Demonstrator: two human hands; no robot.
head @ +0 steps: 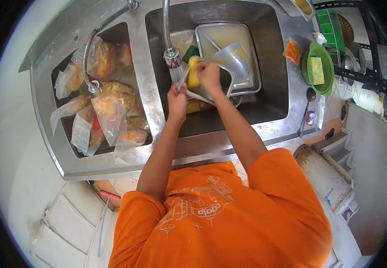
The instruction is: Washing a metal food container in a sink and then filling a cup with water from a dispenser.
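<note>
My left hand (pixel 176 102) grips the left rim of a rectangular metal pan (pixel 227 80), held tilted over the right sink basin (pixel 269 90). In my right hand (pixel 209 75) is a yellow sponge or cloth (pixel 193 72), blurred, at the pan's near-left side. Water runs from a spray faucet (pixel 173 58) just above my left hand. Behind the pan lies a larger metal tray (pixel 259 83) of cloudy liquid, with a clear plastic container (pixel 237 60) partly in it. A dark green scouring pad (pixel 190 53) rests beside that tray. Below the pan, a yellow block (pixel 192 107) is partly hidden.
Several plastic-bagged food pieces (pixel 113 97) fill the left basin under a hose faucet (pixel 89 50). On the right counter are a green plastic basin (pixel 331 72), an orange packet (pixel 292 52) and a ladle (pixel 305 110). A gas cylinder (pixel 324 177) and pink squeegee (pixel 109 195) stand below.
</note>
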